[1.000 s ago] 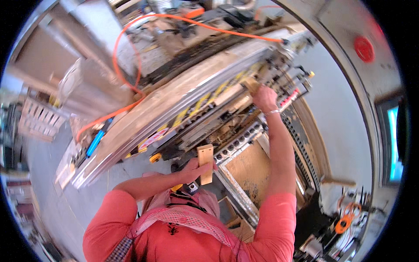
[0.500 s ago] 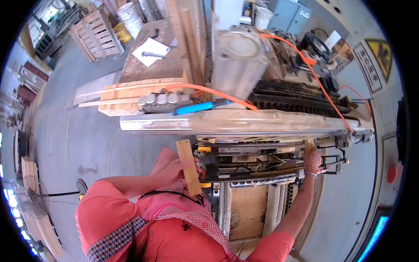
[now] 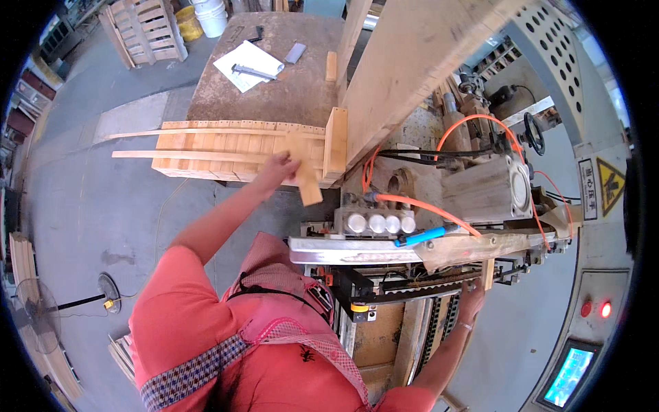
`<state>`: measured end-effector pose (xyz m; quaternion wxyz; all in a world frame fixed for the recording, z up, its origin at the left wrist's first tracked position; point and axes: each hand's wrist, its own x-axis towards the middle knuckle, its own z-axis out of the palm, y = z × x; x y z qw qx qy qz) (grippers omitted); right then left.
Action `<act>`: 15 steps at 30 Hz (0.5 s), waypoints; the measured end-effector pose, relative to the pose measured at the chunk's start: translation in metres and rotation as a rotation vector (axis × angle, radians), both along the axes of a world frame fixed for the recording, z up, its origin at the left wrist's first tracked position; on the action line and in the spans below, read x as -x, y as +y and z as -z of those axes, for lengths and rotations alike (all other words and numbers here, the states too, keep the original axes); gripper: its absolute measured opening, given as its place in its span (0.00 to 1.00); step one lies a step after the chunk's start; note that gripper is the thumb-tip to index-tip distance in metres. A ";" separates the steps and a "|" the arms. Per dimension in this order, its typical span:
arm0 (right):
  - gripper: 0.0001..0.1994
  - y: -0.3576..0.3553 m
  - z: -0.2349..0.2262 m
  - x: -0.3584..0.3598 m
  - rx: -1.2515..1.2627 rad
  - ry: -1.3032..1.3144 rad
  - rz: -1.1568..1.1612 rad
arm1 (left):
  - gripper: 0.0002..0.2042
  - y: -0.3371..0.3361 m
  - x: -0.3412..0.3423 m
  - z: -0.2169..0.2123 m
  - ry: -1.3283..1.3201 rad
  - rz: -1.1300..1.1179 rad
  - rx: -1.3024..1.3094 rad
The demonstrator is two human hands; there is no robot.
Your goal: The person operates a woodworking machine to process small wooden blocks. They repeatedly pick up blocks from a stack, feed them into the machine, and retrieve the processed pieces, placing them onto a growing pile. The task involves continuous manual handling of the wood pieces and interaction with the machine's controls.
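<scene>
My left hand (image 3: 278, 169) reaches out over a row of stacked light-wood pieces (image 3: 220, 165), its fingers closed on a short flat wooden board (image 3: 309, 187) that is blurred at its top end. One upright wooden board (image 3: 335, 141) stands at the right end of that row, and two long thin strips (image 3: 189, 154) lie along it. At the right end of the machine, my right hand (image 3: 471, 302) grips a small wooden piece (image 3: 488, 273), which stands upright beside the metal bar (image 3: 343, 251). The hand covers its lower part.
Behind the row, a brown table (image 3: 302, 89) carries paper (image 3: 240, 60) and a caliper (image 3: 254, 71). Orange hoses (image 3: 439, 214) and a blue-handled tool (image 3: 427, 235) lie over the machine. A control panel (image 3: 570, 374) is at right, a fan (image 3: 38, 316) at left.
My left hand has moved from near my chest out to the wood row, carrying its board. My right hand stays at the machine's right end with its piece. The view has shifted.
</scene>
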<state>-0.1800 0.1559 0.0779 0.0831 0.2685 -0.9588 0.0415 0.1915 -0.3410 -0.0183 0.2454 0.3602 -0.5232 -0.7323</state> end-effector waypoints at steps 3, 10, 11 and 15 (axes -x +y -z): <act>0.17 0.031 0.003 -0.047 0.012 -0.062 -0.033 | 0.15 -0.031 0.038 -0.009 0.085 0.096 0.038; 0.10 0.073 -0.004 -0.142 0.113 -0.246 0.144 | 0.19 -0.055 0.096 -0.003 -0.019 0.157 0.028; 0.10 0.063 -0.009 -0.159 0.147 -0.261 0.161 | 0.19 -0.058 0.097 0.001 -0.018 0.134 0.016; 0.10 0.073 -0.008 -0.204 0.186 -0.396 0.282 | 0.21 -0.066 0.102 0.003 0.019 0.126 -0.003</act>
